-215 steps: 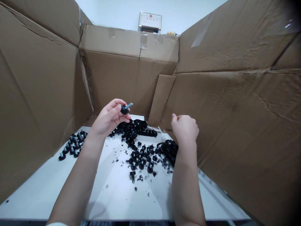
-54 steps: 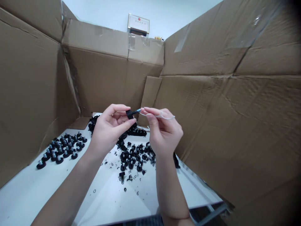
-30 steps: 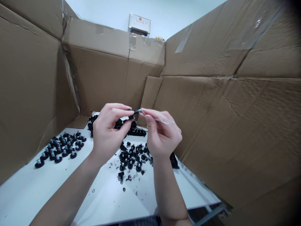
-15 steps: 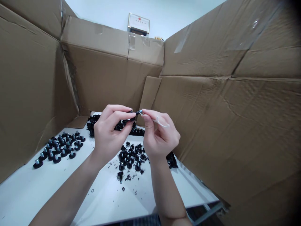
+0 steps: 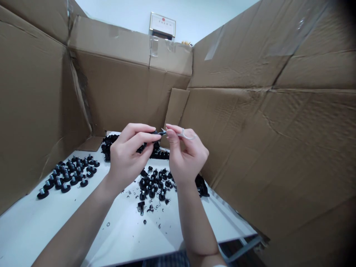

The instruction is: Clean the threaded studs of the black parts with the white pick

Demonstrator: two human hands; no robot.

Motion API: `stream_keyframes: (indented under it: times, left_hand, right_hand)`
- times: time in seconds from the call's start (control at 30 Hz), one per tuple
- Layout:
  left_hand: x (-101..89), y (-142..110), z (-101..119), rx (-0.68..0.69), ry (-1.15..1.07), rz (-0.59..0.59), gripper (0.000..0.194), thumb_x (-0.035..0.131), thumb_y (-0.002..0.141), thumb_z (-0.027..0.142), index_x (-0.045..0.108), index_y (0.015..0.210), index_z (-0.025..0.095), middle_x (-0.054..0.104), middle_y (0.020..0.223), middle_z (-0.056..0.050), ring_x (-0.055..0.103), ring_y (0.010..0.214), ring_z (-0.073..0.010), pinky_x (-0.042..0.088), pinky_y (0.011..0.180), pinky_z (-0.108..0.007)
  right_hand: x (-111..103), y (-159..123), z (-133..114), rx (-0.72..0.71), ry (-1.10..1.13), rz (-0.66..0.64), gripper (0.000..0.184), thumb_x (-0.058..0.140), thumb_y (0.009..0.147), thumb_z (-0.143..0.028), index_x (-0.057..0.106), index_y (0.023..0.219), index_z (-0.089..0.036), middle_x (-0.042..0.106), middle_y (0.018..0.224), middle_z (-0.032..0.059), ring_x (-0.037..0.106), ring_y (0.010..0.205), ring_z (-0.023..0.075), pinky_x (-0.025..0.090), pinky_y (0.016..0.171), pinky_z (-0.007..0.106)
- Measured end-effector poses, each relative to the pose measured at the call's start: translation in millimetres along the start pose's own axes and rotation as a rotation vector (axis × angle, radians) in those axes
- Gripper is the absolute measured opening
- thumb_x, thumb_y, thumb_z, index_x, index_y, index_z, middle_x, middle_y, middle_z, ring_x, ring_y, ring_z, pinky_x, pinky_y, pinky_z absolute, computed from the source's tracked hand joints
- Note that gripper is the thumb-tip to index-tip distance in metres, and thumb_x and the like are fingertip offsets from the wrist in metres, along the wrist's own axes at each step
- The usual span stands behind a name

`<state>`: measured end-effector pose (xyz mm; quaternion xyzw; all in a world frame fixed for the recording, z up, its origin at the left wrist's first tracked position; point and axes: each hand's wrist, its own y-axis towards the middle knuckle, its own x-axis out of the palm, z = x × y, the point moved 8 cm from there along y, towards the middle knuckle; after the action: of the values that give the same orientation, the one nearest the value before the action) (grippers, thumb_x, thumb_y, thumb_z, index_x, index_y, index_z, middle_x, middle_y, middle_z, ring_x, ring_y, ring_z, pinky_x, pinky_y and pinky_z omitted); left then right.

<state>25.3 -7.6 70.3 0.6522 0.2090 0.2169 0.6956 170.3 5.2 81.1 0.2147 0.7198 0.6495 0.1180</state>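
Observation:
My left hand [image 5: 128, 155] is raised above the white table [image 5: 44, 226] and pinches a small black part with a metal stud [image 5: 157, 132] between thumb and fingers. My right hand [image 5: 185, 157] is closed right beside it, its fingertips at the stud's tip, gripping a small pale tool with a loop [image 5: 183, 134]. Under both hands lies a loose heap of black parts [image 5: 154, 183] with tiny black rings scattered around it.
Rows of black parts with metal studs [image 5: 66, 174] stand on the table at the left. A further black pile [image 5: 111, 142] lies at the back. Tall cardboard walls [image 5: 267, 148] enclose the table on the left, back and right. The table's front edge runs near the bottom.
Several seconds ago my hands were apart, the left holding the part up alone. Now the right hand has come to the stud with the pale tool, and both hands have shifted slightly left.

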Motion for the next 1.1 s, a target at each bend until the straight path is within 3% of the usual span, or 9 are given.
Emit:
stream_keyframes:
  times: [0.2, 0.3, 0.4, 0.47, 0.6, 0.73, 0.87, 0.97, 1.1]
  left_hand:
    - [0.2, 2.2, 1.4, 0.026, -0.049, -0.086, 0.024, 0.065, 0.079, 0.000, 0.068, 0.086, 0.022, 0.069, 0.097, -0.001, 0.067, 0.090, -0.0131, 0.056, 0.069, -0.022]
    - [0.4, 2.8, 1.0, 0.032, -0.062, -0.101, 0.022, 0.065, 0.079, 0.002, 0.067, 0.087, 0.023, 0.069, 0.097, -0.001, 0.068, 0.089, -0.0138, 0.058, 0.073, -0.025]
    - [0.9, 3.4, 0.0, 0.054, -0.080, -0.121, 0.023, 0.066, 0.080, 0.002, 0.067, 0.089, 0.023, 0.069, 0.098, -0.001, 0.068, 0.089, -0.0130, 0.057, 0.075, -0.026]
    - [0.7, 3.9, -0.7, 0.079, -0.080, -0.142, 0.024, 0.065, 0.080, 0.002, 0.068, 0.090, 0.023, 0.069, 0.098, 0.000, 0.068, 0.090, -0.0123, 0.057, 0.074, -0.023]
    - [2.7, 3.9, -1.5, 0.135, -0.102, -0.232, 0.025, 0.062, 0.081, 0.001, 0.069, 0.088, 0.024, 0.071, 0.098, 0.000, 0.069, 0.086, -0.0112, 0.056, 0.067, -0.019]
    - [9.2, 0.7, -0.4, 0.163, -0.179, -0.339, 0.028, 0.059, 0.082, 0.000, 0.070, 0.085, 0.026, 0.072, 0.098, 0.000, 0.070, 0.085, -0.0111, 0.057, 0.073, -0.020]
    - [12.3, -0.5, -1.2, 0.141, -0.210, -0.327, 0.027, 0.059, 0.083, 0.003, 0.071, 0.086, 0.027, 0.073, 0.099, -0.001, 0.070, 0.088, -0.0126, 0.058, 0.075, -0.022]
    - [11.4, -0.1, -5.0, 0.122, -0.204, -0.272, 0.025, 0.063, 0.081, 0.002, 0.071, 0.085, 0.026, 0.072, 0.097, -0.001, 0.070, 0.087, -0.0124, 0.059, 0.075, -0.022]
    - [12.1, -1.3, -16.1, 0.025, -0.242, -0.197, 0.026, 0.066, 0.078, 0.001, 0.070, 0.089, 0.025, 0.070, 0.099, -0.002, 0.069, 0.090, -0.0136, 0.059, 0.077, -0.026]
  right_hand:
    - [-10.1, 0.9, 25.6, 0.154, 0.124, 0.011, 0.020, 0.056, 0.092, -0.026, 0.072, 0.103, -0.031, 0.071, 0.092, 0.0000, 0.067, 0.074, 0.0119, 0.057, 0.067, 0.029]
    - [-6.5, 5.2, 22.4, 0.128, 0.192, -0.158, 0.025, 0.052, 0.093, -0.020, 0.070, 0.106, -0.032, 0.074, 0.090, -0.0025, 0.069, 0.076, 0.0111, 0.058, 0.073, 0.029]
    - [3.3, 5.8, 16.4, 0.123, 0.199, -0.376, 0.013, 0.066, 0.084, -0.019, 0.071, 0.093, -0.027, 0.076, 0.093, -0.0016, 0.071, 0.083, 0.0133, 0.058, 0.078, 0.028]
    - [5.3, 6.0, 17.2, 0.170, 0.194, -0.425, 0.008, 0.072, 0.079, -0.020, 0.071, 0.085, -0.024, 0.076, 0.085, -0.0022, 0.070, 0.077, 0.0125, 0.057, 0.075, 0.026]
    - [8.4, 1.3, 34.5, 0.451, 0.276, -0.471, 0.005, 0.076, 0.073, -0.020, 0.071, 0.073, -0.021, 0.072, 0.070, -0.0030, 0.066, 0.064, 0.0101, 0.053, 0.064, 0.023]
    - [21.3, -14.0, 55.3, 0.799, 0.563, -0.600, 0.009, 0.080, 0.065, -0.019, 0.071, 0.068, -0.019, 0.067, 0.057, -0.0041, 0.064, 0.055, 0.0092, 0.053, 0.057, 0.022]
    - [35.9, -27.2, 72.5, 1.048, 0.823, -0.647, 0.019, 0.085, 0.055, -0.022, 0.070, 0.066, -0.018, 0.068, 0.055, -0.0037, 0.062, 0.046, 0.0093, 0.054, 0.049, 0.021]
    - [45.3, -34.2, 80.6, 1.152, 0.899, -0.647, 0.026, 0.088, 0.050, -0.025, 0.069, 0.067, -0.017, 0.069, 0.057, -0.0032, 0.061, 0.044, 0.0088, 0.054, 0.045, 0.020]
    - [47.1, -32.8, 84.3, 1.143, 0.900, -0.545, 0.028, 0.088, 0.051, -0.026, 0.068, 0.068, -0.017, 0.067, 0.055, -0.0042, 0.061, 0.045, 0.0078, 0.054, 0.046, 0.018]
